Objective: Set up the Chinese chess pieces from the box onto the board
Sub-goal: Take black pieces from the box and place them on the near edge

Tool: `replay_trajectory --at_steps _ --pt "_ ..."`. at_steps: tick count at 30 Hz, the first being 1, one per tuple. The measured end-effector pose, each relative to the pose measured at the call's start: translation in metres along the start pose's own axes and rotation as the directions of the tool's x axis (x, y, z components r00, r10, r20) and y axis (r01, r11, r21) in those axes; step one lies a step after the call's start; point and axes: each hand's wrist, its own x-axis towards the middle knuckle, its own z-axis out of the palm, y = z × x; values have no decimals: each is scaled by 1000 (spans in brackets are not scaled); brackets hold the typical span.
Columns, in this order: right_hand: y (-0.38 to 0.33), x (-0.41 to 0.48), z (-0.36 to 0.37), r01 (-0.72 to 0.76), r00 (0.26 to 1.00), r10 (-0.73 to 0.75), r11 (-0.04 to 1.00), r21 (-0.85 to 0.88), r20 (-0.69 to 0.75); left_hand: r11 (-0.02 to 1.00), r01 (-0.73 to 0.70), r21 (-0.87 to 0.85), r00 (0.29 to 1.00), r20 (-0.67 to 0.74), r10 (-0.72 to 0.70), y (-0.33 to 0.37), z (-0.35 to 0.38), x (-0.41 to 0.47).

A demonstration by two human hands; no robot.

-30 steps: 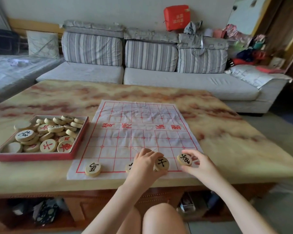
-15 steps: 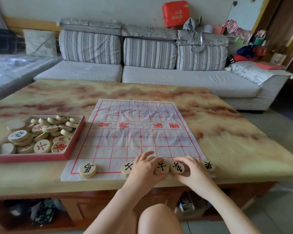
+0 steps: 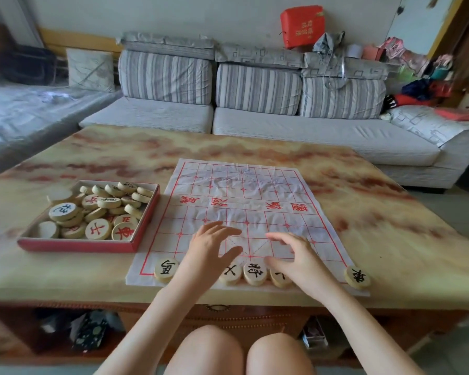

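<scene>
Hands hover apart above the board (image 3: 255, 185), left hand (image 3: 211, 251) and right hand (image 3: 295, 257) empty with fingers loosely spread, 5 black-lettered pieces (image 3: 254, 273) lined up by their wrists, the box (image 3: 79, 246) lying left of the left hand.

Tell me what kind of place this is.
Most likely a home living room. A long grey sofa with striped cushions stands behind a low marble-look table with a chess board on it, and clothes are piled at the sofa's right end.

Five pieces (image 3: 254, 273) on one board (image 3: 244, 190); one box (image 3: 79, 244); two hands (image 3: 209, 247).
</scene>
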Motion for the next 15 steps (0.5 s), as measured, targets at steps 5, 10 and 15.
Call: replay_trajectory --at_steps 5,10,15 --pt "-38 33 38 67 996 -71 996 61 62 989 145 16 982 -125 -142 -42 -56 -13" --pt "-76 64 78 136 977 -150 985 103 149 955 297 7 932 -220 -288 -76 -99 -33" --pt "-113 94 120 165 963 -190 976 138 190 906 422 22 866 -306 -396 -111 -136 -46"
